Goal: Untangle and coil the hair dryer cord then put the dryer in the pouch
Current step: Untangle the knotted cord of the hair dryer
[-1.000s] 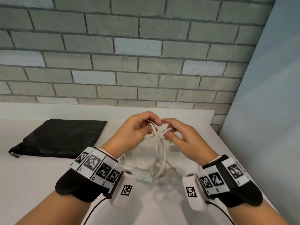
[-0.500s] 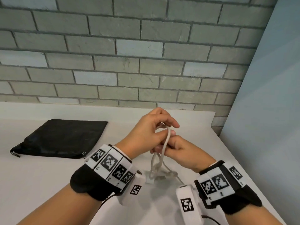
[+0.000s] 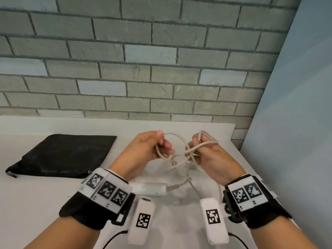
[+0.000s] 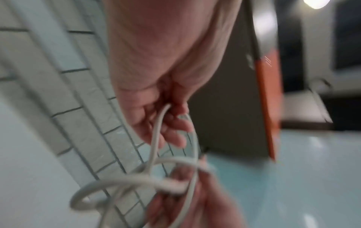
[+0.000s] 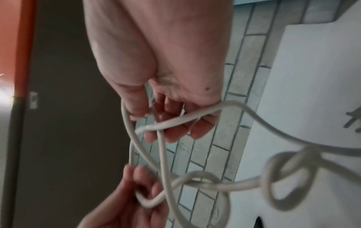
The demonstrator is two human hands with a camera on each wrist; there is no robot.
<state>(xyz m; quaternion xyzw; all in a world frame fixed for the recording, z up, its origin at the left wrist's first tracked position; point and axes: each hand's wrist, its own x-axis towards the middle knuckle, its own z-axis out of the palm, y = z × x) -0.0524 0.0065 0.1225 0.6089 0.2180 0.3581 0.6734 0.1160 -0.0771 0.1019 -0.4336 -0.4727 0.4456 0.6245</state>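
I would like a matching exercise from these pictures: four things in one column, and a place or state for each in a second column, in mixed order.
Things:
1. cord
2. pouch
3. hair dryer
4. left hand

Places or states:
A. lies flat on the table, black
B. grips one loop
C. knotted, held up between both hands
D. lies on the table between the wrists

Pairs: 1-C, 2-A, 3-D, 4-B

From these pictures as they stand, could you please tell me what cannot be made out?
- Hair dryer: head view, only its white handle shows; the left hand and wristband cover the rest.
- Cord plug: head view, hidden near the right hand.
- Knot: left wrist view, blurred by motion.
- Black pouch: opening unclear.
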